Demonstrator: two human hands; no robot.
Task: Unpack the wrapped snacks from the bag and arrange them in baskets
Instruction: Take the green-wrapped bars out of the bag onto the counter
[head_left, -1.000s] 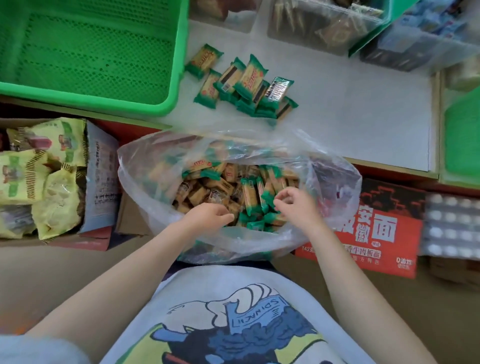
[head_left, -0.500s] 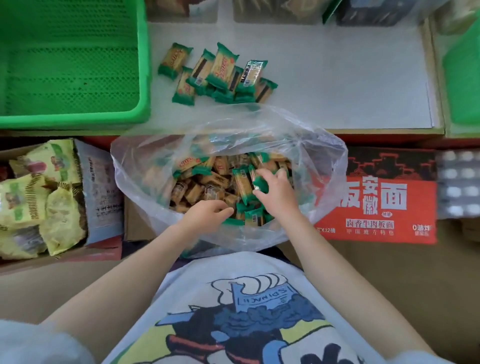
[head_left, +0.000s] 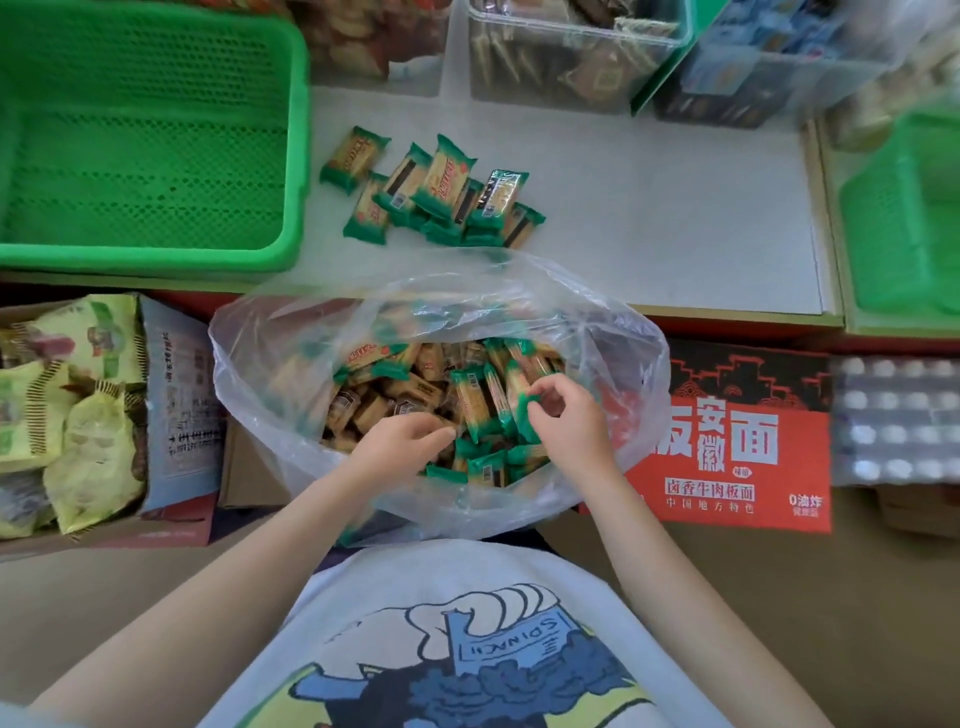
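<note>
Head view: right hand (head_left: 569, 421) fingers (head_left: 545, 387) around snacks (head_left: 485, 402).

Clear glossy plastic bag (head_left: 270, 364); perforated plastic basket (head_left: 291, 156).

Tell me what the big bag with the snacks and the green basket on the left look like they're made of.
The bag looks like thin clear plastic film: see-through, crinkled, with soft glare on its folds. The green basket looks like moulded rigid plastic, slightly glossy, with a thick smooth rim and a fine mesh of holes in floor and walls.
</note>
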